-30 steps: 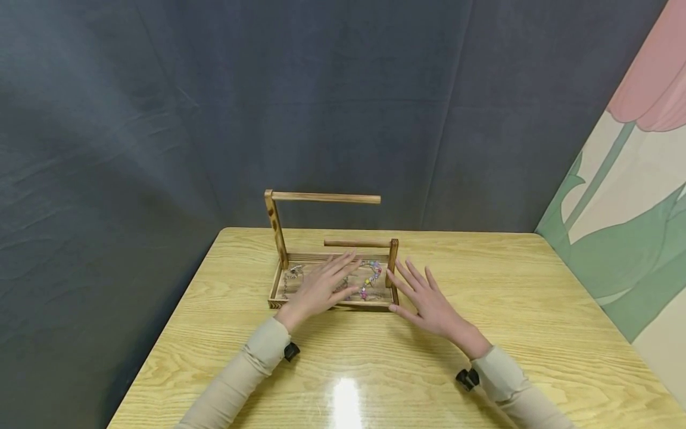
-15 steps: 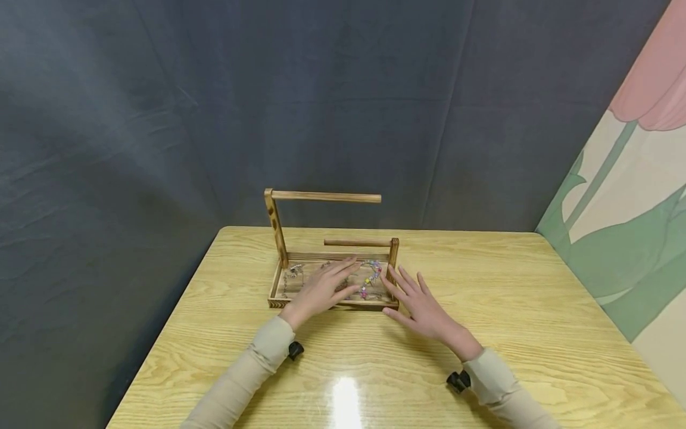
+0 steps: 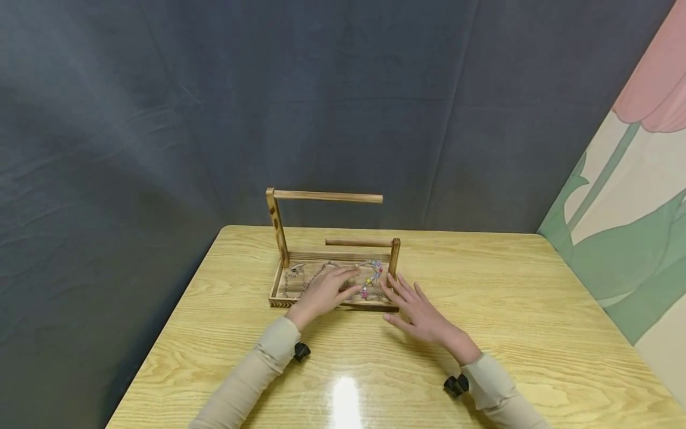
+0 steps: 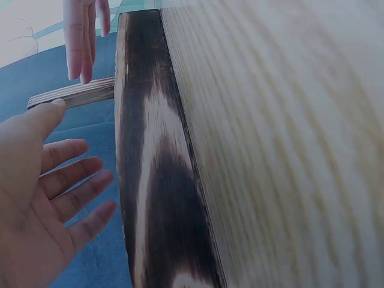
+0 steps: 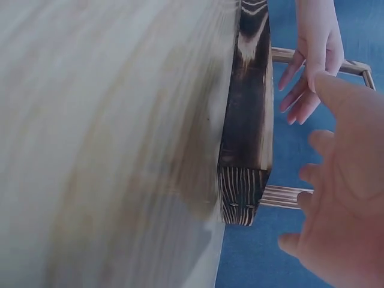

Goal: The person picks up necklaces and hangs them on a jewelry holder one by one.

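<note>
A burnt-wood tray (image 3: pixel 278 302) with two posts and crossbars stands mid-table. Silver chains (image 3: pixel 293 277) and a coloured bead string (image 3: pixel 371 279) lie in it. My left hand (image 3: pixel 327 289) reaches over the tray's front wall, fingers relaxed above the chains and holding nothing. In the left wrist view its palm (image 4: pixel 36 198) is spread beside the dark front wall (image 4: pixel 150 180). My right hand (image 3: pixel 412 307) lies flat on the table, fingers straight, its tips at the tray's right front corner. The right wrist view shows this hand (image 5: pixel 342 198) next to that corner (image 5: pixel 245 201).
The tall post with its long upper bar (image 3: pixel 327 196) rises at the tray's back left. A shorter post and bar (image 3: pixel 359 242) stand at the right. The yellow wooden table (image 3: pixel 482 286) meets a dark cloth backdrop behind. A painted wall runs along the right.
The left hand has drawn back a little and sunk lower into the tray. The right hand has slid left and nearer to me, up to the tray's right front corner.
</note>
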{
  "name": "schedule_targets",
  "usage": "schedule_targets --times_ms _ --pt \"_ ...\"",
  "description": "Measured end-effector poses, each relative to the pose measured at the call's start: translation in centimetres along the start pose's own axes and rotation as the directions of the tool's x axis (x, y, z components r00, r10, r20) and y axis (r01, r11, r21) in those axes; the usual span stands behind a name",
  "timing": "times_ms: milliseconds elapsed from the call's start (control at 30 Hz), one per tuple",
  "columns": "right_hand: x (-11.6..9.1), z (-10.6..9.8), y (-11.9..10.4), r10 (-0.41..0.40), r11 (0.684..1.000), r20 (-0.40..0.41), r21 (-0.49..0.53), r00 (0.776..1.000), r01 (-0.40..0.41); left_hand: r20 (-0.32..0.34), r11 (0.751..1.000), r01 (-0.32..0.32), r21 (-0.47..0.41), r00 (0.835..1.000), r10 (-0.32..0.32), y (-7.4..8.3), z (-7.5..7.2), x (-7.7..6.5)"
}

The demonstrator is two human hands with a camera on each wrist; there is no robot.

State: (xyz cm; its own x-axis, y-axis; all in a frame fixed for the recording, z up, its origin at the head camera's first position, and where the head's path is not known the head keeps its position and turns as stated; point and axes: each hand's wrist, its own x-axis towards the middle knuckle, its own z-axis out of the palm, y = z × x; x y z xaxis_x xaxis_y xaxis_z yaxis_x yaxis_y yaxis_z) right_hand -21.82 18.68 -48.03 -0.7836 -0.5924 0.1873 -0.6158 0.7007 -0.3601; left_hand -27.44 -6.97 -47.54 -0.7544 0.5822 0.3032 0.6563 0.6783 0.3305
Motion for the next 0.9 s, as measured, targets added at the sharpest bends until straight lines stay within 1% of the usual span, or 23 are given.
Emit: schedule_targets --times_ms 233,400,500,700,900 --pt "-0.3 0.2 0.1 0.002 0.998 0.041 0.064 0.999 -0.005 0.030 0.999 0.040 -0.029 0.999 -0.039 0.0 0.5 0.3" --pt "-0.3 0.0 0.1 0.019 0.995 0.097 0.100 0.995 -0.029 0.072 0.995 0.078 -0.062 0.995 -0.073 0.1 0.6 0.7" --pt "-0.2 -0.1 0.0 0.029 0.993 0.130 0.113 0.991 -0.044 0.097 0.993 0.098 -0.067 0.991 -0.091 0.1 0.7 0.9" --pt "-0.1 -0.2 0.0 0.038 0.986 0.163 0.154 0.986 -0.063 0.112 0.990 0.102 -0.093 0.990 -0.091 0.1 0.7 1.4" --pt "-0.2 0.0 0.1 0.041 0.984 0.160 0.167 0.986 -0.068 0.115 0.989 0.095 -0.112 0.990 -0.082 0.1 0.8 1.8"
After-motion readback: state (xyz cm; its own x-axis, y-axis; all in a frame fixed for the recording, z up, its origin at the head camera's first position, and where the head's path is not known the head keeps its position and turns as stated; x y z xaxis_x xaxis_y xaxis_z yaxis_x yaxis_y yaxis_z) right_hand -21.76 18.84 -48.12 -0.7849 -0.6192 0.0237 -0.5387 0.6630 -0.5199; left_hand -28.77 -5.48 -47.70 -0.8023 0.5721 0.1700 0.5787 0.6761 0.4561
